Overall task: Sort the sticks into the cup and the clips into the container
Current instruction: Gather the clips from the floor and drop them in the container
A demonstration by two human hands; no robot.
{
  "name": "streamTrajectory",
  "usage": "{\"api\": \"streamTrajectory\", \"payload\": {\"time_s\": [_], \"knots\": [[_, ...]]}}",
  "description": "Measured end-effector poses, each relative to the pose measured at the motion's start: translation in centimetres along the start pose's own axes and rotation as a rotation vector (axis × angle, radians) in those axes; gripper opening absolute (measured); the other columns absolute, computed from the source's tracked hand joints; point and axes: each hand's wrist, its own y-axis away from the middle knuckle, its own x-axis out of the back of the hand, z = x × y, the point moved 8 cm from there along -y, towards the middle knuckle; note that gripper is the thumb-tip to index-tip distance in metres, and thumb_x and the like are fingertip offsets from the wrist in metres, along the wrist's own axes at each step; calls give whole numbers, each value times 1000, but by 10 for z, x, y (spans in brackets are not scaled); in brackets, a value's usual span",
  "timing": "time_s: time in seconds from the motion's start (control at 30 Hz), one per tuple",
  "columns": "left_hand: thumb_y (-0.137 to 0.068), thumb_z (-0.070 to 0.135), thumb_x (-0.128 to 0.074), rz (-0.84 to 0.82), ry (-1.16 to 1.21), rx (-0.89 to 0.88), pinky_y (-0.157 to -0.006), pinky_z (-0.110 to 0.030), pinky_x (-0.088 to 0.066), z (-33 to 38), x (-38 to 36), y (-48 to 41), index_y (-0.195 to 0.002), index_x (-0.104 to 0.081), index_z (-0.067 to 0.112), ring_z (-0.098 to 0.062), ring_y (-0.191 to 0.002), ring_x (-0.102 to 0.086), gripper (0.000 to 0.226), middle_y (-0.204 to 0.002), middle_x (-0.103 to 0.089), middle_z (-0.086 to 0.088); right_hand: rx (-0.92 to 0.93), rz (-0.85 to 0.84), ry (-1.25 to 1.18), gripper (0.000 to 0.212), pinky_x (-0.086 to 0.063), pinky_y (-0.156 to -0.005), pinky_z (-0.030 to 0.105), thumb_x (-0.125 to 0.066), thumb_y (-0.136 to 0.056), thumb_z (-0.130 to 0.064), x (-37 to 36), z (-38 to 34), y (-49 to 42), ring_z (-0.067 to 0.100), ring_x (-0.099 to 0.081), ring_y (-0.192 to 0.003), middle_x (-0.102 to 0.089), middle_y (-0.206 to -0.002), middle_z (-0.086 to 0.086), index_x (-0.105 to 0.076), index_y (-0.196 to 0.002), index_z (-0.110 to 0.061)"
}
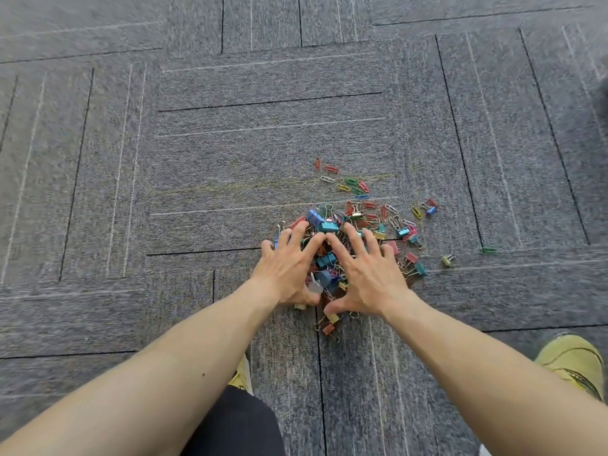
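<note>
Head view: the clips (329, 225) lie in a loose, many-coloured heap on the carpet (230, 159), directly under and between both hands. The left hand (289, 268) and right hand (365, 274) are spread wide over the heap, fingers splayed and only lightly bent, thumbs low on the near side. They press and cup the heap rather than pinch any one piece.

These are small folding metal clips with wire handles, in blue, teal, red and yellow. I judge them light, stiff and hard, likely to tangle by the handles and slide apart, so a two-handed scoop from the outer edges inward should suit better than picking singly.

Thin paper clips (362, 185) are strewn beyond the right fingertips. They lie flat and will probably need fingertip pinching.

One stray yellow clip (447, 260) sits well to the right of the right hand.

No sticks, cup or container are in view.
</note>
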Motion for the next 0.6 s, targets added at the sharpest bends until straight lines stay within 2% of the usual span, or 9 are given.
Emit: {"api": "streamTrajectory", "payload": {"time_s": [0.13,0.3,0.47,0.6], "knots": [[-62,63,-75,22,69,39,-96,-61,-40,-5,1,-3,-144,-12,37,-36,-133,-25,106,-153,-6,-11,20,42,-12,126,-39,-105,53,-62,-61,-83,5,-3,-7,38,-19,-140,3,-163,8,5,-155,-31],[-65,53,-77,54,160,40,-97,-56,-47,-7,0,-4,-140,-26,33,-36,-134,-22,93,-154,-4,-9,13,46,-29,109,-54,-89,47,-65,-70,-72,1,-7,-16,40,-27,-129,-4,-158,11,-7,-153,-30],[-70,46,-71,87,192,55,-88,-50,-53,-10,0,-5,-139,-24,31,-32,-120,-32,84,-145,-17,-7,14,69,-116,90,-56,-84,44,-67,-79,-53,4,-11,-17,36,-34,-120,-16,-148,13,-18,-149,-26],[-78,49,-66,81,136,49,-82,-46,-55,-7,0,-1,-139,-27,32,-30,-114,-35,74,-141,-19,-3,4,80,-198,72,-55,-71,39,-67,-81,-45,2,-15,-11,32,-42,-112,-25,-137,11,-28,-138,-24]]}}
